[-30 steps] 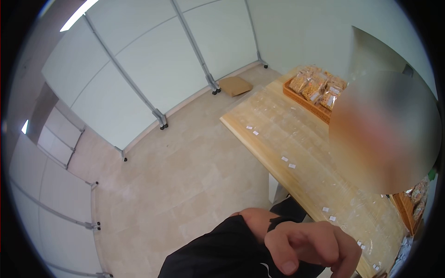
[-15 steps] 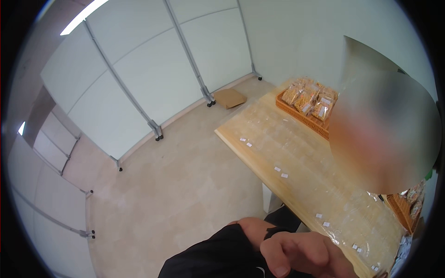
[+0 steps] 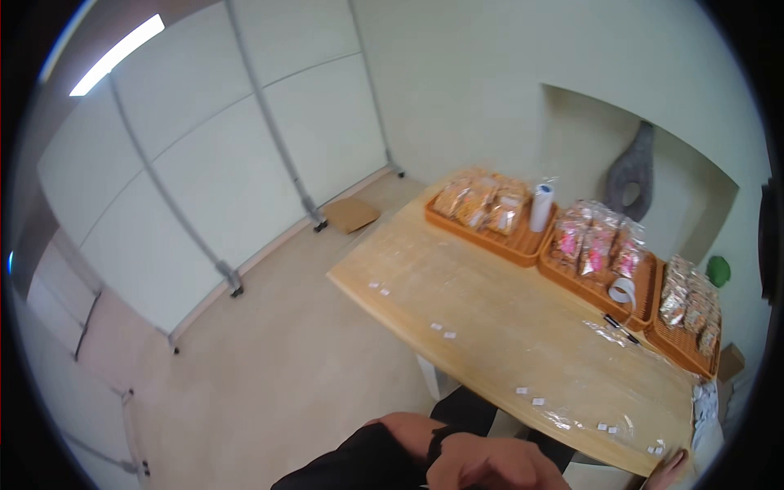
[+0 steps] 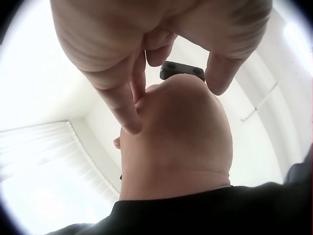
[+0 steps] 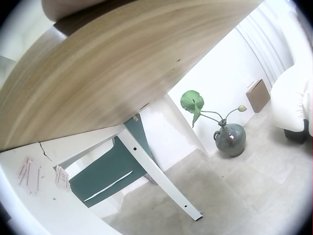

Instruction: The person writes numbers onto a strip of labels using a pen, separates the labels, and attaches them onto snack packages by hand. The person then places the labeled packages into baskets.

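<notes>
My left hand [image 3: 498, 465] is raised at the bottom of the head view, a dark band round its wrist. In the left wrist view its loosely bent fingers [image 4: 122, 105] hang in front of the chin [image 4: 178, 137], holding nothing. At the table's near right corner, my right hand [image 3: 671, 469] rests on the edge, partly cut off by the frame. A bit of that hand shows over the tabletop's edge [image 5: 122, 68] in the right wrist view. Clear plastic with small white labels [image 3: 523, 390] lies flat along the wooden table [image 3: 392, 278].
Along the table's far side stand wicker trays [image 3: 523, 255] of packed snack bags [image 3: 478, 204]. A white roll [image 3: 541, 208], a tape roll [image 3: 622, 290] and a black pen [image 3: 621, 328] are there too. Below the table, a vase [image 5: 231, 139] with a lotus leaf stands on the floor.
The head view has swung right, bringing the other trays and the wall niche into sight. My left hand sits lower in the frame. More of my right hand shows at the table corner.
</notes>
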Demonstrator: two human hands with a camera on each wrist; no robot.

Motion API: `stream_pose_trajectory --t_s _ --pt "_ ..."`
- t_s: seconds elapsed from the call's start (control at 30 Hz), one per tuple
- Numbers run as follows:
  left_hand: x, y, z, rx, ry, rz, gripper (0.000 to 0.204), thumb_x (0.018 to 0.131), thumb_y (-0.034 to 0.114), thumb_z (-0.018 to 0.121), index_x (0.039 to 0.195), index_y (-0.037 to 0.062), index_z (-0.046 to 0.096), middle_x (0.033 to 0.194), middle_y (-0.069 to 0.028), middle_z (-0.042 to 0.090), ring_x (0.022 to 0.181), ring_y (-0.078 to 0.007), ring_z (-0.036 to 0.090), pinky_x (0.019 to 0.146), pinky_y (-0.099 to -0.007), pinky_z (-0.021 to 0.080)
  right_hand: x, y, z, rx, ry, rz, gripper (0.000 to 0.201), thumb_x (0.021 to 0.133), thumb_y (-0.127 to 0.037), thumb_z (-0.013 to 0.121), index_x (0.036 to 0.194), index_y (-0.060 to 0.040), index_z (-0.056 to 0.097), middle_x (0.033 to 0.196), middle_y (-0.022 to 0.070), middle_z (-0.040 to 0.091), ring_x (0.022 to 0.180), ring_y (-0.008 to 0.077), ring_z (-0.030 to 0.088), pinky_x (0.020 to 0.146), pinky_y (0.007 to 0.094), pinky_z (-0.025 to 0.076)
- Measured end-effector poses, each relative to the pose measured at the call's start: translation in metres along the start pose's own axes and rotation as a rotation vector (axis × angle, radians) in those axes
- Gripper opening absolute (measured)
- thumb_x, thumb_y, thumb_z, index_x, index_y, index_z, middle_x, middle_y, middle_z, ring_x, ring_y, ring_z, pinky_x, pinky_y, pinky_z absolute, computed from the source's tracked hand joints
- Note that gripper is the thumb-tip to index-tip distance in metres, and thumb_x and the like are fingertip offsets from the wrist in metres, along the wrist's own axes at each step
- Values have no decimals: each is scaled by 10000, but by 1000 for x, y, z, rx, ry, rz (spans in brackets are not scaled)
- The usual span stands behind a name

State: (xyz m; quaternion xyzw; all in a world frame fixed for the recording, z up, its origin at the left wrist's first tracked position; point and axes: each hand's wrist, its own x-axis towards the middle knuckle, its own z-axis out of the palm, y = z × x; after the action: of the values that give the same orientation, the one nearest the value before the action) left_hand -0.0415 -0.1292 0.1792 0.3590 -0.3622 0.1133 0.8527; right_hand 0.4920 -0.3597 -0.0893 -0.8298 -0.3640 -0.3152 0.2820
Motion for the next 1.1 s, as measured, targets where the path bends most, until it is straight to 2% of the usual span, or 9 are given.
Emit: stream_pose_trajectory --t_s 0.03,0.1,0.17,0.33,0.67,0.9,0.93,1.0,1.1 --pt "3 -11 -6 -23 -10 -48 406 973 77 559 1377 40 527 1324 -276 543 1173 -476 561 916 -467 563 -7 26 13 -16 25 29 401 947 -456 657 1019 -62 667 1041 161 673 958 367 634 836 491 499" --pt "-2 -35 -11 -64 -29 -146 398 974 80 563 1369 38 534 1315 -272 549 1165 -469 568 911 -462 564 -17 79 41 342 -153 321 520 1071 -381 410 1346 47 514 1321 207 578 1239 335 528 1075 372 385" --pt "4 -81 -33 -109 -74 -267 390 975 83 566 1361 37 542 1307 -268 555 1156 -462 574 906 -457 565 -30 77 32 307 -101 377 495 1067 -364 422 1323 46 524 1292 207 588 1216 335 536 1060 376 390" --pt "-31 25 23 -247 -112 -512 370 976 90 576 1342 33 560 1285 -259 571 1135 -444 589 894 -444 566 -8 -13 -7 285 -100 377 423 1050 -318 446 1224 52 557 1178 225 610 1120 383 562 1004 424 410" --pt "-1 -50 -7 -505 27 -825 333 980 104 596 1304 25 595 1242 -240 602 1093 -408 620 868 -418 570 1 -42 -27 310 -109 359 361 1043 -275 440 1186 31 569 1150 202 620 1100 350 586 970 412 439" --pt "4 -32 -2 -566 138 -1004 309 983 114 610 1277 19 620 1212 -227 624 1063 -382 641 851 -400 572 -1 -40 -23 318 -52 353 310 1035 -229 460 1172 22 580 1132 187 630 1083 339 596 961 402 447" --pt "1 -36 -3 -567 138 -1002 309 983 114 610 1277 19 620 1212 -227 624 1063 -382 641 851 -400 572 -1 -41 -24 318 -53 353 310 1035 -229 460 1172 22 580 1132 187 630 1083 339 596 961 402 447" --pt "1 -44 -6 23 -117 -490 222 956 208 696 1042 5 722 1027 -165 666 877 -282 658 737 -353 545 1 -42 -26 299 -80 358 310 1035 -222 459 1173 29 576 1133 194 627 1080 344 594 961 404 444" --pt "10 -42 -3 -61 -50 -518 293 923 292 730 916 -1 731 956 -149 659 833 -272 642 691 -349 530 -1 -41 -19 307 -20 348 301 1048 -237 445 1131 18 581 1091 171 629 1036 316 593 941 379 443"
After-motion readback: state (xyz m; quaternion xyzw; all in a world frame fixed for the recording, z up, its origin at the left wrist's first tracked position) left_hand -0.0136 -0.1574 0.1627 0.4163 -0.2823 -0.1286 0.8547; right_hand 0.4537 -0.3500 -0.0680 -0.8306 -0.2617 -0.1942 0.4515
